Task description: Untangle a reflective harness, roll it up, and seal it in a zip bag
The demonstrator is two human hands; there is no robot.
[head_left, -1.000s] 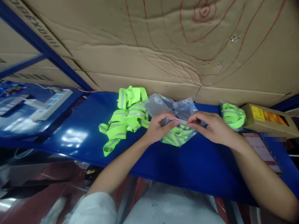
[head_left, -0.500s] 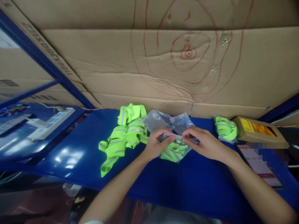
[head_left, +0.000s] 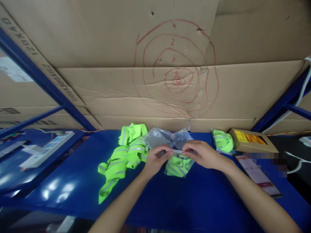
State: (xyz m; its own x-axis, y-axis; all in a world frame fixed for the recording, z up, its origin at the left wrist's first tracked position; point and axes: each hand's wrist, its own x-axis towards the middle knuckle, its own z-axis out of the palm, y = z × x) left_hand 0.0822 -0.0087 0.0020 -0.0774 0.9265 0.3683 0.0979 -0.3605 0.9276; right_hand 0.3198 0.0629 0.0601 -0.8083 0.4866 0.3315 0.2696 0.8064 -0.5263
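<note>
A clear zip bag (head_left: 178, 165) with a bundled neon-yellow reflective strap inside hangs from my fingers over the blue table. My left hand (head_left: 157, 159) pinches the left end of the bag's top edge between thumb and forefinger. On the right end of that same edge, my right hand (head_left: 202, 154) closes in a pinch. Left of my hands lies a loose heap of neon-yellow reflective straps (head_left: 119, 160) with grey stripes. Flat clear bags (head_left: 156, 138) rest just behind my hands.
A second filled bag (head_left: 222, 141) lies at the back right beside a cardboard box (head_left: 251, 140) with a window. A phone (head_left: 259, 174) lies near my right forearm. A white power strip (head_left: 48, 151) is at the left. A cardboard wall (head_left: 109, 87) stands behind.
The camera view has tilted up and turned slightly right, so the table contents appear lower and further left. Both hands keep pinching the bag's top edge.
</note>
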